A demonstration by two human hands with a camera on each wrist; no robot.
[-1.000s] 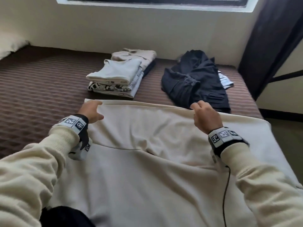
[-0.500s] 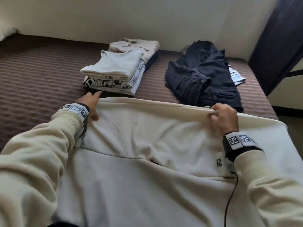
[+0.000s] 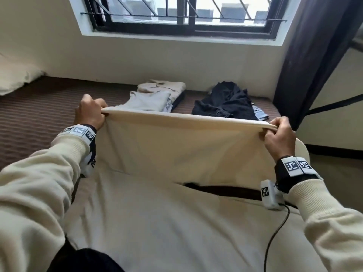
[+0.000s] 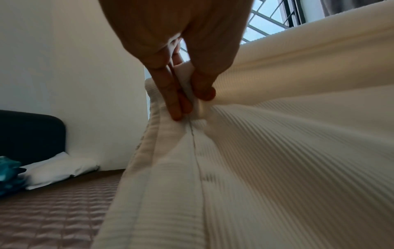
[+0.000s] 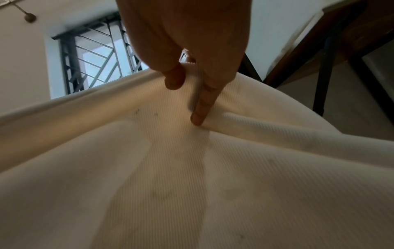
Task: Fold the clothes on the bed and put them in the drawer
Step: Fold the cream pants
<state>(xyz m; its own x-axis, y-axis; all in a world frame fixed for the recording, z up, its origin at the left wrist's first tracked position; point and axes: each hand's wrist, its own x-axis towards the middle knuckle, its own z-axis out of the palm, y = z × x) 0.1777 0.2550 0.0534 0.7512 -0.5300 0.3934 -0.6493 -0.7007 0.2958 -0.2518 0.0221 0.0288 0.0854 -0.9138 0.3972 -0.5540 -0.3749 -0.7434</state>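
Note:
A large cream ribbed garment [image 3: 176, 150] lies across the near part of the bed, its far folded edge lifted off the mattress. My left hand [image 3: 92, 114] pinches the left end of that edge [image 4: 192, 94], thumb on one side and fingers on the other. My right hand [image 3: 279, 132] pinches the right end [image 5: 192, 87] the same way. The edge is stretched taut between both hands. Behind it sit a stack of folded clothes [image 3: 155, 99] and a crumpled dark garment [image 3: 225, 103].
The brown quilted bed [image 3: 35, 118] runs left to a white pillow [image 3: 13, 79]. A wall with a barred window [image 3: 186, 14] stands behind, a dark curtain [image 3: 306, 55] at the right. A black cable [image 3: 275, 236] hangs from my right wrist. A light striped cloth [image 3: 259, 112] peeks from under the dark garment.
Both hands have closed on the garment's far edge, lifted it off the bed and moved apart toward its ends. The view has tipped up to show the window.

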